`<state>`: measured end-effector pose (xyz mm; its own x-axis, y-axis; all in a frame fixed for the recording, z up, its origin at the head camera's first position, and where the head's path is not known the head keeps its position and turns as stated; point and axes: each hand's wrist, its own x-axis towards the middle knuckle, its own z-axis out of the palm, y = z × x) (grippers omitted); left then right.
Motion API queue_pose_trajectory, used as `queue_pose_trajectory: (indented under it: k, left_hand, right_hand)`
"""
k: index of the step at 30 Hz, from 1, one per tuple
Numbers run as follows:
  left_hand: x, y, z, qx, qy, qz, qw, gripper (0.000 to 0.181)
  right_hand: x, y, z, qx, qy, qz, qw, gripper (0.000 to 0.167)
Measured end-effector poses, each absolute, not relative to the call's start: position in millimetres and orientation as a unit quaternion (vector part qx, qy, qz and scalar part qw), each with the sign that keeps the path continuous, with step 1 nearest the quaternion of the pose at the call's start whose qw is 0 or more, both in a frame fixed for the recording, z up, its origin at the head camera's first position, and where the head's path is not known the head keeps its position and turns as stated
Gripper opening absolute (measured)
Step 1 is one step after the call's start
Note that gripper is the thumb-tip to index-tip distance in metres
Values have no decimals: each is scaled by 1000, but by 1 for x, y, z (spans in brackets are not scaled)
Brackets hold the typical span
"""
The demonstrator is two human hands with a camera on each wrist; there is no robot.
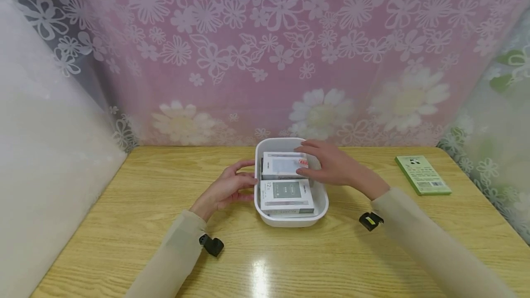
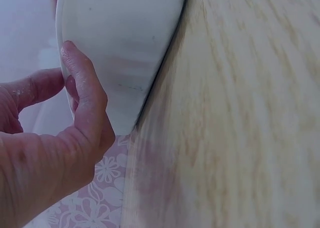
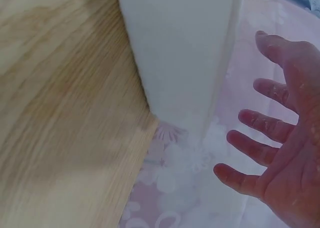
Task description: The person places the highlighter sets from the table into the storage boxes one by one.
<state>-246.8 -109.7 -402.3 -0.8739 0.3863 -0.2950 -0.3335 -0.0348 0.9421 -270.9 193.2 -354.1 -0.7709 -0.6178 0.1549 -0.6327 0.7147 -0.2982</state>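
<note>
Beige sleeves (image 1: 169,254) reach in over the near side of the tabletop (image 1: 232,270), flanking a white tub (image 1: 292,221) set mid-width at the far edge. Wide stretches of wood grain separate the tub from the left and right edges. Left hand (image 1: 228,187): fingers curved, holding the tub's left rim with the thumb. Right hand (image 1: 334,165): fingers spread, gripping nothing, above the far box (image 1: 282,165); contact cannot be determined. Near box (image 1: 288,191) lies beside it in the tub. Green box (image 1: 423,176) lies near the far right corner. Floral curtain (image 1: 265,63) bounds the far edge.

"12" on the nearer white box (image 1: 287,197); illegibly small print on the green pack (image 1: 423,175)
</note>
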Motion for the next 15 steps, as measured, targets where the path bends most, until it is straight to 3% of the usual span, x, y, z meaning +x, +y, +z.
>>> queue_pose_trajectory:
  k: [15]
  left_hand:
    - [-239, -109, -400, 11, 654, 715, 245, 61]
  right_hand:
    - [-244, 247, -357, 238, -952, 182, 69, 63]
